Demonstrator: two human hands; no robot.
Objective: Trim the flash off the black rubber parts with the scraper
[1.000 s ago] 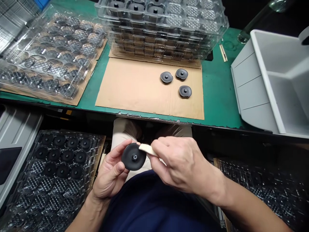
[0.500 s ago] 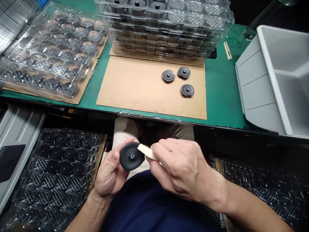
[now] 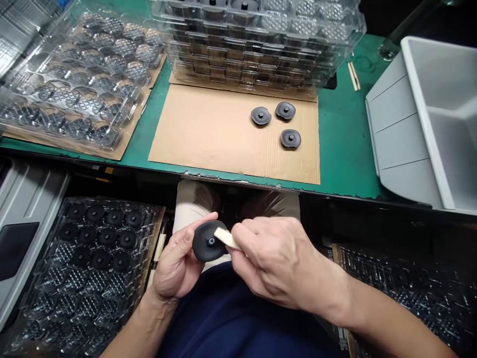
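Observation:
My left hand (image 3: 177, 263) is closed round the left edge of a round, slightly squarish black plastic disc (image 3: 203, 246). A short hollow post rises from the disc's middle, facing up toward me. My right hand (image 3: 274, 263) pinches a flat cream-coloured stick (image 3: 225, 237) between thumb and fingers. The tip of that stick lies over the disc's inner face, close to the post; whether it touches I cannot tell. Both hands are above my lap, in front of the table edge. The rest of the stick is hidden in my right fist.
Three similar black discs (image 3: 290, 139) lie on a cardboard sheet (image 3: 201, 134). Behind them rises a stack of clear trays (image 3: 253, 54). Another clear tray (image 3: 85, 79) sits at left, a grey bin (image 3: 402, 124) at right. Beside my left arm, a lower tray (image 3: 85, 268) holds several black discs.
The disc and my left hand have shifted slightly to the right. The stick's tip has moved from the disc's upper right rim inward, nearer the post.

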